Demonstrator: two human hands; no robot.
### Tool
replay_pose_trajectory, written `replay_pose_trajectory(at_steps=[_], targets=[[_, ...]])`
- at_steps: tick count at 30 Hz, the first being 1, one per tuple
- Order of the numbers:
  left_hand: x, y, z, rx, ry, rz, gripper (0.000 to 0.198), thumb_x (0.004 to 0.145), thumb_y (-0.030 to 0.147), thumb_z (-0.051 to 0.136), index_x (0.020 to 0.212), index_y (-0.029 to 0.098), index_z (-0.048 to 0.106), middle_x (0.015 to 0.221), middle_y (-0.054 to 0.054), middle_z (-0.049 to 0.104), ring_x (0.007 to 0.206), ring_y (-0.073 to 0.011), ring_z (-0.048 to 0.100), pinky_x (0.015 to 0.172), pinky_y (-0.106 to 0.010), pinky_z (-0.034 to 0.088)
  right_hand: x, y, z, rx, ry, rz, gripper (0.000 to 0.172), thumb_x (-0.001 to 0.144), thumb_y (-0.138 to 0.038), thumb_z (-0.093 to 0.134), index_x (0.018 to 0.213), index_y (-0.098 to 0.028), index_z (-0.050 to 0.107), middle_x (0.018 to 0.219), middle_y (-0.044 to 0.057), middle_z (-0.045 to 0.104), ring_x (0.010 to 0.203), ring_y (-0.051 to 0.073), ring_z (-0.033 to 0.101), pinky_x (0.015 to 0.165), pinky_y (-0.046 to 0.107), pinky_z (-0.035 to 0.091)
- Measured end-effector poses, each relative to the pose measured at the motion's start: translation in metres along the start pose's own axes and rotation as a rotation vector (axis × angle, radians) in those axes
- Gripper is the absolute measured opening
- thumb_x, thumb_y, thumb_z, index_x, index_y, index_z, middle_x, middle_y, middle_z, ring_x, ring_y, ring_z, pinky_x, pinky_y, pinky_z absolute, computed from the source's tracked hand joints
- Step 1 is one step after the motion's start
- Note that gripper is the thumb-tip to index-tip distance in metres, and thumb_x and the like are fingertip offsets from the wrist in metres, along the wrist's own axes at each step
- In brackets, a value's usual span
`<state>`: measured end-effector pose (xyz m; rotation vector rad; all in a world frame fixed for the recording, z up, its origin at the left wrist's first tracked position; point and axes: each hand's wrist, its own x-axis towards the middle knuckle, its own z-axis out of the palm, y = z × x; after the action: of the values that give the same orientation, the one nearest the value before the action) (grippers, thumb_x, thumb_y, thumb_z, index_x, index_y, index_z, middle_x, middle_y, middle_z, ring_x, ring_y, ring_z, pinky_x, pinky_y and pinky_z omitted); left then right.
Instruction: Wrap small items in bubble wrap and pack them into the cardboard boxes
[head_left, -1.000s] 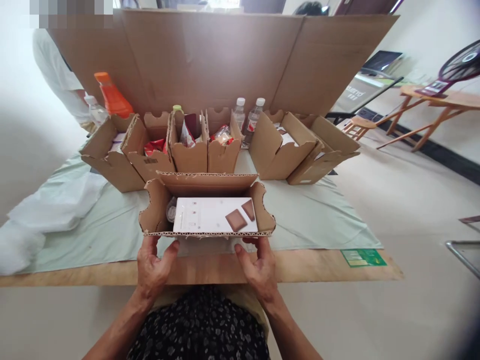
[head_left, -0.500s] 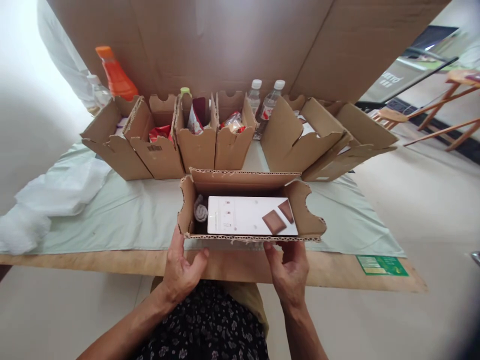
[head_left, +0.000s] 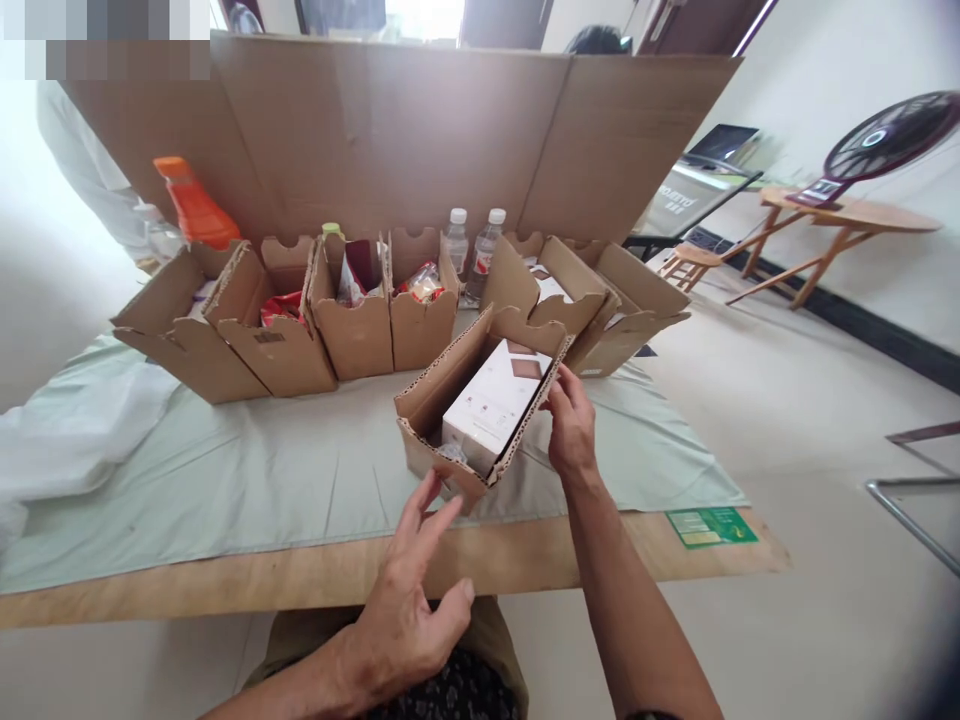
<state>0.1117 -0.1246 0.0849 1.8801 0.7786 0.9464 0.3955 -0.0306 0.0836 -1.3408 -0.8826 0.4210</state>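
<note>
An open-topped cardboard box (head_left: 420,400) stands turned at an angle near the table's front. Inside it lies a white carton (head_left: 491,400) with brown squares printed on its top, and something grey and crumpled sits at its near end. My right hand (head_left: 571,425) is closed at the box's right long wall, thumb out of sight. In front of the box's near end, my left hand (head_left: 420,590) is open with fingers apart; its fingertips are at the lower wall, and whether they touch is unclear.
Behind the box stand several cardboard bins (head_left: 352,330) with packets and cartons. Two clear bottles (head_left: 484,255) and an orange bottle (head_left: 196,205) stand behind them, before a tall cardboard panel (head_left: 390,140). Bubble wrap (head_left: 82,430) lies on the left; a green label (head_left: 711,527) marks the table's right edge.
The cardboard box has turned from lying crosswise to pointing away at an angle. My right hand has moved along its right side; my left hand has spread and come off its corner. The view has tilted up.
</note>
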Motion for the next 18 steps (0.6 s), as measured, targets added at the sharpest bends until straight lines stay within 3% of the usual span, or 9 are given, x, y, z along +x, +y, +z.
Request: replay_pose_trajectory(at_steps=[3,7,11,14,18], targets=[[0.012,-0.002,0.007,-0.012,-0.038,-0.020,0.078,0.080,0.005,0.060,0.152,0.030,0.049,0.173,-0.010,0.022,0.157,-0.0366,0.029,0.123,-0.062,0.036,0.021,0.007,0.009,-0.011,0.045,0.011,0.061,0.083,-0.067,0.060,0.124,-0.023,0.068,0.125,0.009,0.072,0.107,0.026,0.066,0.073,0.034,0.056],[0.026,-0.006,0.011,-0.015,-0.036,-0.031,0.075,0.079,0.005,0.060,0.149,0.030,0.053,0.173,-0.010,0.020,0.158,-0.0373,0.028,0.123,-0.062,0.036,0.035,0.015,0.016,0.003,0.019,0.012,0.070,0.081,-0.074,0.059,0.128,-0.023,0.067,0.129,0.010,0.071,0.113,0.028,0.066,0.078,0.037,0.057],[0.036,-0.009,0.015,-0.027,0.012,-0.036,0.069,0.080,0.009,0.061,0.145,0.033,0.057,0.171,-0.008,0.026,0.155,-0.0373,0.033,0.121,-0.063,0.039,0.044,0.022,0.021,0.025,-0.019,-0.020,0.072,0.084,-0.075,0.057,0.133,-0.023,0.064,0.138,0.010,0.067,0.125,0.029,0.062,0.098,0.044,0.054],[0.039,-0.010,0.021,-0.018,0.039,-0.037,0.068,0.080,0.010,0.061,0.145,0.032,0.058,0.171,-0.007,0.026,0.155,-0.0367,0.034,0.121,-0.063,0.041,0.043,0.026,0.025,0.009,-0.026,-0.087,0.071,0.089,-0.074,0.054,0.137,-0.023,0.063,0.147,0.010,0.062,0.138,0.029,0.054,0.117,0.048,0.040],[0.041,-0.012,0.028,-0.008,-0.027,-0.050,0.070,0.080,0.008,0.060,0.146,0.032,0.056,0.171,-0.008,0.028,0.155,-0.0351,0.035,0.120,-0.063,0.042,0.030,0.031,0.030,-0.004,-0.108,-0.121,0.071,0.092,-0.075,0.049,0.140,-0.025,0.061,0.150,0.009,0.059,0.141,0.028,0.051,0.123,0.050,0.034]])
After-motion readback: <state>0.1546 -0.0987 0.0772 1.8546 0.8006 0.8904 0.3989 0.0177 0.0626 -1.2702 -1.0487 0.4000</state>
